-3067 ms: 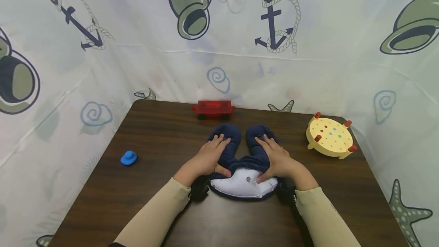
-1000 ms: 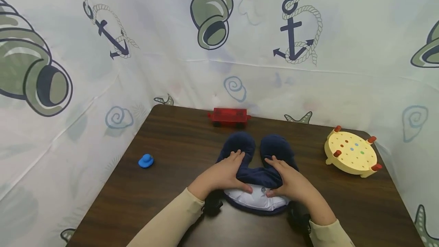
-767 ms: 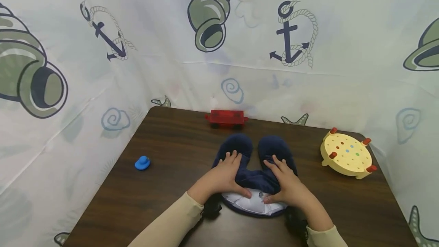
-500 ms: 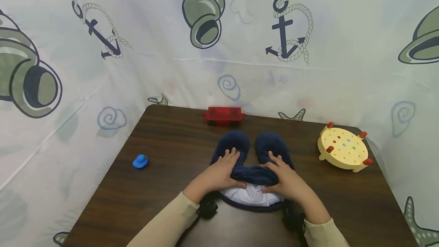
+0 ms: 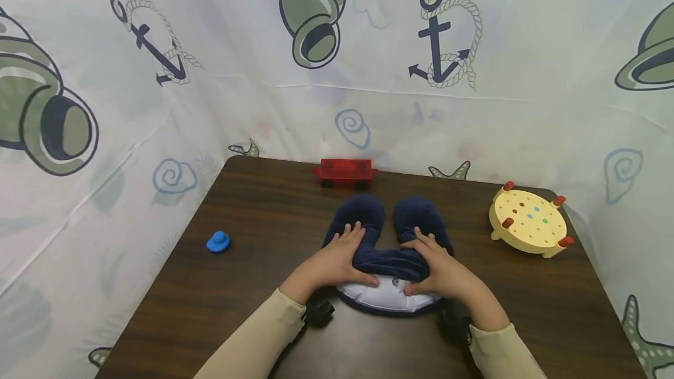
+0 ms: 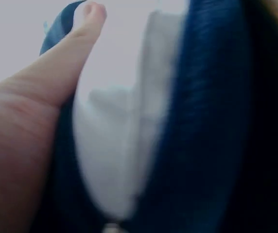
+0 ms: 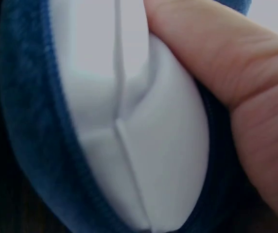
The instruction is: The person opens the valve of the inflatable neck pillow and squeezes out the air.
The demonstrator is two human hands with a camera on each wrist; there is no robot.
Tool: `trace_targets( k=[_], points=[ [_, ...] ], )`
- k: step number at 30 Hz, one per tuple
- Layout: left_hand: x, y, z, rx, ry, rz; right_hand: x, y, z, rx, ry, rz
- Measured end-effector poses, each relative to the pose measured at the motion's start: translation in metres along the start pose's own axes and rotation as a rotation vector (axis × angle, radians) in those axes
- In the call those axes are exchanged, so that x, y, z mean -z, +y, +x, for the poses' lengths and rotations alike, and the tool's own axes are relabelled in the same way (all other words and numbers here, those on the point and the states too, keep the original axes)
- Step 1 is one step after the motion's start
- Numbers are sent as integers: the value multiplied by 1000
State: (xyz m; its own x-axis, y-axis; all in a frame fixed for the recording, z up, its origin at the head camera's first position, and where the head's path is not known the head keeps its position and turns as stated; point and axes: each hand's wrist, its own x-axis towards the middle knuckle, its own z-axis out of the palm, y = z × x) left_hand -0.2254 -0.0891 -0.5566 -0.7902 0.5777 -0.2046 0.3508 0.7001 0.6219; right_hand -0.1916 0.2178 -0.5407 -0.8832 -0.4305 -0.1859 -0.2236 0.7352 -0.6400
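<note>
A navy U-shaped neck pillow (image 5: 392, 262) lies on the brown table with its two arms pointing away from me. Its cover gapes along the near edge, where a white insert (image 5: 392, 300) with a small round valve shows. My left hand (image 5: 334, 262) grips the left side, fingers over the navy cloth and thumb on the white part. My right hand (image 5: 444, 271) grips the right side the same way. In the wrist views, the left thumb (image 6: 56, 68) and the right thumb (image 7: 217, 53) lie against the white insert; the other fingers are hidden there.
A small blue toy duck (image 5: 218, 242) sits on the left of the table (image 5: 253, 215). At the back edge stands a red toy wagon (image 5: 345, 172). A round yellow toy (image 5: 529, 220) with red-tipped pegs is at the right. A patterned cloth hangs behind.
Since the earliest frame, the navy cover has come nearer over the white insert, so less white shows. Both hands keep to the pillow's sides. The head view has shifted somewhat.
</note>
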Motion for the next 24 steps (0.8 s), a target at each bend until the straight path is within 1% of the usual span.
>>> trace_targets(
  k=[3,6,10,13,17,21,24],
  points=[
    [5,4,1,31,-35,18,1,-1,0,3,0,11],
    [7,6,3,38,-51,13,1,-2,0,-2,0,16],
    [1,2,4,17,-42,4,1,-2,-2,-5,7,3],
    [-5,-2,3,2,-37,35,1,-1,-4,-2,14,-11],
    [-6,-3,1,-5,-69,83,-1,4,-6,0,19,-42],
    [-6,-5,-1,-10,-118,102,-3,13,-9,2,-17,-57],
    [-4,-6,-3,-18,-139,108,-4,17,-11,7,-51,-38]
  ],
)
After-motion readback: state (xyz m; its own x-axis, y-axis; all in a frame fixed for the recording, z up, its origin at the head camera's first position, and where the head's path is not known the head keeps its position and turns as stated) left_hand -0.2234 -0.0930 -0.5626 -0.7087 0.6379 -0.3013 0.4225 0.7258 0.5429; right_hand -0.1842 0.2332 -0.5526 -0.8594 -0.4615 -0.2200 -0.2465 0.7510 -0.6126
